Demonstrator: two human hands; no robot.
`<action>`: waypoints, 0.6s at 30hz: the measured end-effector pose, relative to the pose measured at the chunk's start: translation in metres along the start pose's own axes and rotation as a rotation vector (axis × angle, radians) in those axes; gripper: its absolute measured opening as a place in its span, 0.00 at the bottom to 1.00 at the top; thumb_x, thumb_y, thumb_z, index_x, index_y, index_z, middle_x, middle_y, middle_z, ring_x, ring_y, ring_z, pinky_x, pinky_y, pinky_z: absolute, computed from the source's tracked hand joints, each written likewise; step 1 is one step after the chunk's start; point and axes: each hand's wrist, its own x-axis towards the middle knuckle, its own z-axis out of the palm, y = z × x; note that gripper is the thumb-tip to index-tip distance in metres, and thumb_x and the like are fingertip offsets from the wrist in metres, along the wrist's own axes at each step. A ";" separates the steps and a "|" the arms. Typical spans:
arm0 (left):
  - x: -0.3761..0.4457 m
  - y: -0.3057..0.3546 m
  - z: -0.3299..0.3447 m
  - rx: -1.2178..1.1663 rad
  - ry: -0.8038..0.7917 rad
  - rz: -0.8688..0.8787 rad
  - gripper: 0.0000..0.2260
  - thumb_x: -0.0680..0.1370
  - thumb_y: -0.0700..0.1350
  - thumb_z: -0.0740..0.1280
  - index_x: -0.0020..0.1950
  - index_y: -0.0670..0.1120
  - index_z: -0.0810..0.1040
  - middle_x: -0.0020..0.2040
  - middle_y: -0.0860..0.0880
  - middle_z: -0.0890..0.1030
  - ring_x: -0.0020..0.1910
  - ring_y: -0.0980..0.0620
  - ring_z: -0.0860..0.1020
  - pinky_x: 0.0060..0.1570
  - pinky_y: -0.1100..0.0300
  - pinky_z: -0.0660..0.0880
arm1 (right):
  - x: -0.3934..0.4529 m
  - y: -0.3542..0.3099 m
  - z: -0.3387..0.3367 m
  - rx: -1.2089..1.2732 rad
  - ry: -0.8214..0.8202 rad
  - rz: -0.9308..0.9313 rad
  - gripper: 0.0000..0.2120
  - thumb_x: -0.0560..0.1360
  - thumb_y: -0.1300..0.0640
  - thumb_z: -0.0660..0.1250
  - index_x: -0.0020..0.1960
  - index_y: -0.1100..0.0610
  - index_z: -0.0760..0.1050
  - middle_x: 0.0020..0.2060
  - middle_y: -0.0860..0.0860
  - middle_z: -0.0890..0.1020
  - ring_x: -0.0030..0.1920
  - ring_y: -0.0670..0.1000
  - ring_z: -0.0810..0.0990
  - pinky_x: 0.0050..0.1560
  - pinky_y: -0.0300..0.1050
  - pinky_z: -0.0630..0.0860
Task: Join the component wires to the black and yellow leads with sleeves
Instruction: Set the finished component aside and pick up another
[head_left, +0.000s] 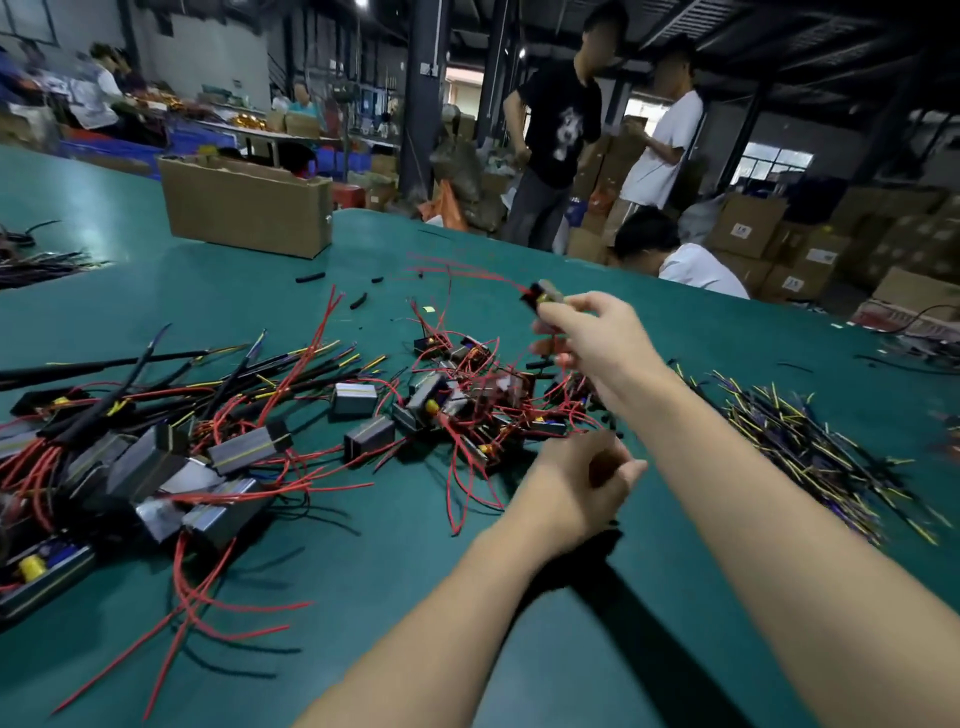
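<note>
My right hand (597, 338) pinches one component (543, 297) trailing red wires (457, 270); my left hand (576, 483) seems curled, blurred, holding unclear.

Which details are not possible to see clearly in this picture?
- Head view: the component that the right hand lifts is motion-blurred; its markings are unreadable.
- Head view: the left hand has its back to the camera, so anything in its fingers is hidden.
- Head view: the black and yellow leads are too thin to count.

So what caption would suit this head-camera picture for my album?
Right hand lifts a small component trailing red wires above the pile on the green table, left hand curled below.
</note>
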 end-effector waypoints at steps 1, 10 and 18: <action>0.001 0.002 0.002 -0.025 0.003 0.001 0.08 0.77 0.44 0.68 0.40 0.42 0.77 0.33 0.44 0.76 0.33 0.53 0.70 0.36 0.55 0.70 | -0.002 -0.001 -0.010 0.053 0.024 0.000 0.04 0.77 0.60 0.65 0.49 0.59 0.70 0.39 0.53 0.81 0.32 0.50 0.80 0.30 0.38 0.69; 0.002 0.032 -0.005 -0.080 0.240 0.183 0.10 0.75 0.42 0.65 0.35 0.41 0.76 0.29 0.50 0.75 0.29 0.57 0.71 0.33 0.60 0.70 | -0.027 0.021 -0.076 0.489 0.173 0.103 0.05 0.80 0.58 0.61 0.51 0.61 0.69 0.40 0.56 0.80 0.26 0.45 0.79 0.24 0.34 0.71; 0.012 0.032 -0.021 0.231 0.440 0.110 0.04 0.76 0.42 0.64 0.45 0.44 0.78 0.40 0.51 0.77 0.41 0.52 0.75 0.44 0.58 0.72 | -0.038 0.047 -0.111 0.743 0.286 0.216 0.09 0.82 0.57 0.57 0.51 0.63 0.71 0.39 0.56 0.78 0.25 0.45 0.76 0.22 0.32 0.69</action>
